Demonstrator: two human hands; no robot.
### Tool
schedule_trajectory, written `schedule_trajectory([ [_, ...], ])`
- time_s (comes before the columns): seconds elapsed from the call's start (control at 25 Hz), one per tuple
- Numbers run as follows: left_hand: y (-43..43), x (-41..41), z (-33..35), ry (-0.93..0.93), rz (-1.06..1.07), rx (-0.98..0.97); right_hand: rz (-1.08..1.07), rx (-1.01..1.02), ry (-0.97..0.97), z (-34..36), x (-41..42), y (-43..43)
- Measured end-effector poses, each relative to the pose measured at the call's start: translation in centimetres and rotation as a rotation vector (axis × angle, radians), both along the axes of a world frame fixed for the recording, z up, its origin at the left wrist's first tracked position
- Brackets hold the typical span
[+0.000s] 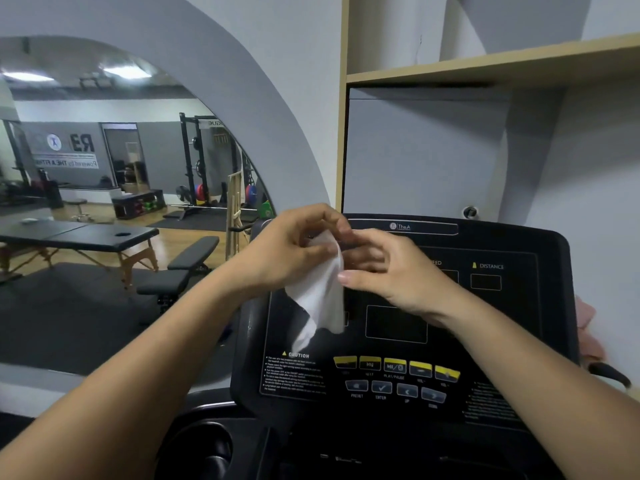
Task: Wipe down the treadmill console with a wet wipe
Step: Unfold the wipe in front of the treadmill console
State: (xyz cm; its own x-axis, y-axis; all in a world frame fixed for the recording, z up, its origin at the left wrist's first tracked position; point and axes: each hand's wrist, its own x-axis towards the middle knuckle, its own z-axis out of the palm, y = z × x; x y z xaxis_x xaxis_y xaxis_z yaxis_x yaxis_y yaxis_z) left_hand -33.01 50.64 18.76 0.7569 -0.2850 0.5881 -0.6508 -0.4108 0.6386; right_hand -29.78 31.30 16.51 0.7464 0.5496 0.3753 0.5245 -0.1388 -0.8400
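A black treadmill console (512, 327) fills the lower right, with dark display windows, yellow buttons and a caution label. A white wet wipe (320, 299) hangs in the air in front of the console's upper left part. My left hand (291, 245) pinches the wipe's top edge between thumb and fingers. My right hand (388, 268) meets it from the right, its fingertips at the same top edge, though whether they grip the wipe is unclear. The wipe's lower end dangles free above the caution label.
A large arched mirror (104, 202) to the left reflects a gym with a massage table, benches and a rack. A wooden shelf (485, 69) hangs above the console. A cup holder (204, 448) sits at the lower left. Something pink (588, 327) lies beyond the console's right edge.
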Motion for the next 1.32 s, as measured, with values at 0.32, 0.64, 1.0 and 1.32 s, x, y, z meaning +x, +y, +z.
schedule_trajectory([
  [0.32, 0.1, 0.3, -3.3, 0.842, -0.053, -0.685, -0.14, 0.123, 0.154, -0.5, 0.9, 0.4],
  [0.64, -0.2, 0.0, -4.9, 0.293, 0.141, -0.684, -0.155, 0.141, 0.087, -1.3, 0.3, -0.2],
  [1.0, 0.5, 0.8, -5.3, 0.039, 0.398, -0.035, -0.248, -0.028, -0.16, -0.7, 1.3, -0.6],
  [1.32, 0.6, 5.6, -3.0, -0.231, 0.735, 0.035, -0.549, -0.204, -0.539, 1.1, 5.6, 2.7],
])
